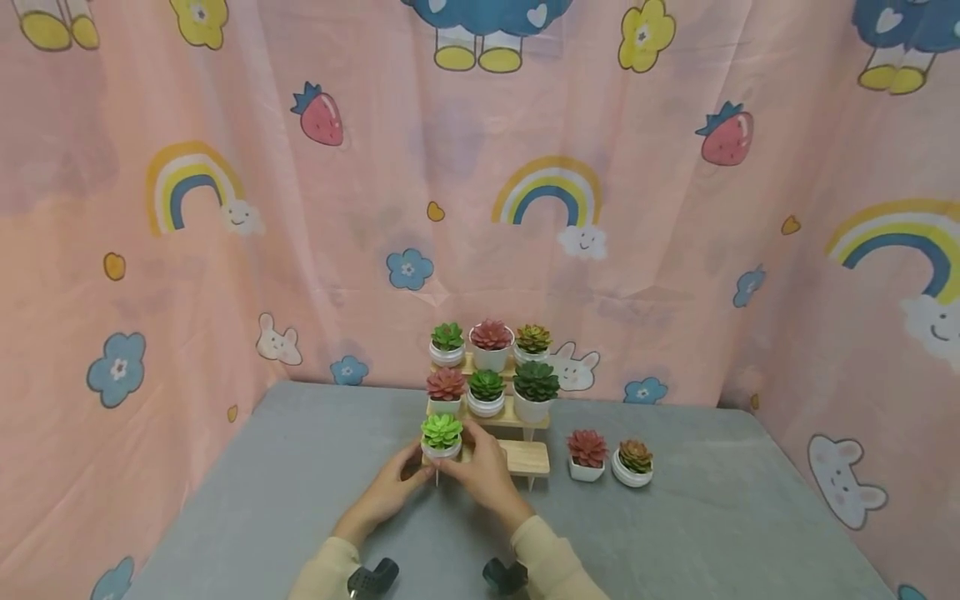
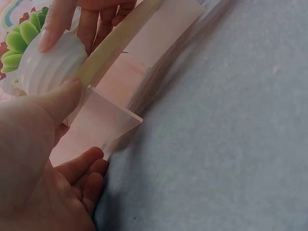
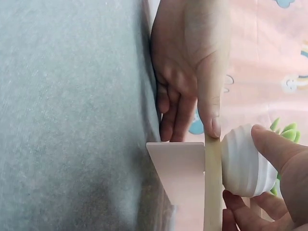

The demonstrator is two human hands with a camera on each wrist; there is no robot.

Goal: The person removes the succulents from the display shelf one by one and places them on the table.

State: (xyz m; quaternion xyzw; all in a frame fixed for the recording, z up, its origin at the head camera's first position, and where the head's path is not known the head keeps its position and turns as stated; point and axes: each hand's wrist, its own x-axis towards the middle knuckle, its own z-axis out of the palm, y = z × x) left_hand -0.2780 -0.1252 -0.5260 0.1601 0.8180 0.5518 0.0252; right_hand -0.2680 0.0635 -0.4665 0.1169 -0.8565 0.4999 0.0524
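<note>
A bright green succulent in a ribbed white pot point(image 1: 442, 448) stands at the left end of the stand's lowest wooden board point(image 1: 527, 457). My right hand point(image 1: 487, 477) pinches this pot point(image 3: 245, 163) between thumb and fingers. From the left, my left hand point(image 1: 386, 493) holds the end of the board point(image 3: 213, 180), its thumb on the edge beside the pot point(image 2: 53, 65). Its lower fingers lie curled near the white leg point(image 2: 96, 122); its index finger is mostly hidden.
Several potted succulents fill the middle point(image 1: 487, 397) and top tiers behind. Right of the stand, a red one in a square pot point(image 1: 587, 468) and a brownish one in a round pot point(image 1: 632, 475) stand on the grey table point(image 1: 712, 525). A patterned pink curtain point(image 1: 450, 167) hangs behind.
</note>
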